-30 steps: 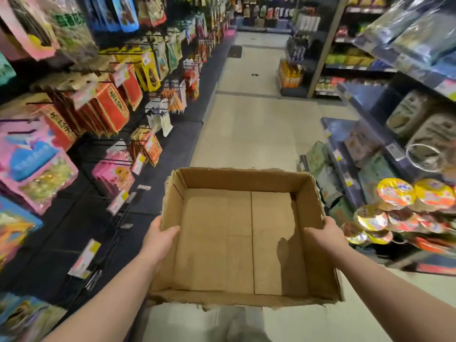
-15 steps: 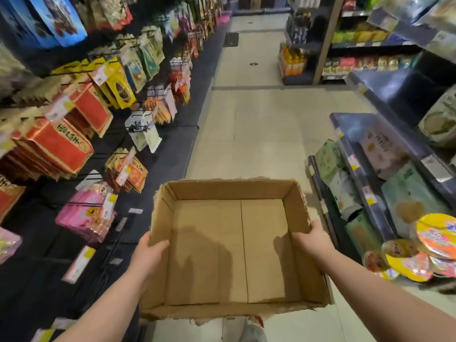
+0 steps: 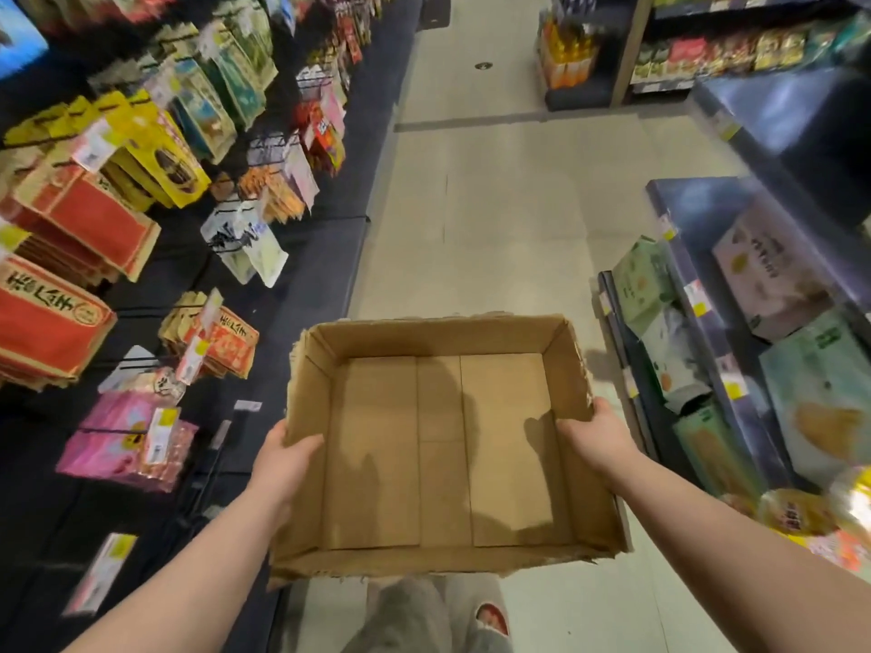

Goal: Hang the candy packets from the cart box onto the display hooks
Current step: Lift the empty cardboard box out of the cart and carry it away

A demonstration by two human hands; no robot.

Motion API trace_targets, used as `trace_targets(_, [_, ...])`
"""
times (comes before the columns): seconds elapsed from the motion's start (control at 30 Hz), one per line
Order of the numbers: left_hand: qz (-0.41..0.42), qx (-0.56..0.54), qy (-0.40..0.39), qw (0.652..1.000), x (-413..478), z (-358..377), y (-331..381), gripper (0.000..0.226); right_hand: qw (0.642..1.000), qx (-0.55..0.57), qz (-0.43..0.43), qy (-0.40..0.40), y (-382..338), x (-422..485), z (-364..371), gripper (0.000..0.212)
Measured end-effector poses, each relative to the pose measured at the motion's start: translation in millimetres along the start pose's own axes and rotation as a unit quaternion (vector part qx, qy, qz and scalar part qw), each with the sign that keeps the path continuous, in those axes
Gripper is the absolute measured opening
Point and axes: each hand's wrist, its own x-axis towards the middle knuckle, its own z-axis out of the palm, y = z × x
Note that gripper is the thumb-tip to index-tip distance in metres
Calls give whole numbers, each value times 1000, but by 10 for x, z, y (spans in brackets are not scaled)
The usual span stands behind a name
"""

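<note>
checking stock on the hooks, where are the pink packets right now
In the head view the pink packets hang low on the left display, below the red-orange packets and left of the cardboard box.

I work from one view only, a wide-angle camera worn on the person's head, and its lens bows the straight edges near the borders. It faces forward and steeply down along a shop aisle, with the floor point(image 3: 495, 205) running from mid-frame to the top edge. Closest to the lens, the cardboard box point(image 3: 443, 450) fills the lower centre. The left grip point(image 3: 283, 459) and right grip point(image 3: 594, 440) hold its side walls, and the forearms enter from the bottom corners. The hook display point(image 3: 141, 148) lines the left of the frame and the shelves point(image 3: 697, 205) line the right. A slipper point(image 3: 492, 617) shows at the bottom edge.
</note>
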Motion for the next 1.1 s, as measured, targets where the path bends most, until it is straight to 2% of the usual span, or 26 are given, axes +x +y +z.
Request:
trace_targets(0.3, [-8,32,-33,999,950,585,579,58,999,12,41,19,-409,863,-98,61])
trace_targets(0.5, [-47,59,-84,994,1824,951,966,62,995,21,90,23,-749,1657,-38,59])
trace_targets(0.7, [-84,96,-113,985,2637,1418,1206,64,988,19,151,6,-848,2512,82,67])
trace_targets(0.9, [-139,86,-100,981,3312,1977,1027,68,982,16,185,-35,-628,3529,313,68])
trace_targets(1.1, [-176,100,-66,977,3934,2645,573,62,972,29,217,-83,-76,4534,734,53])
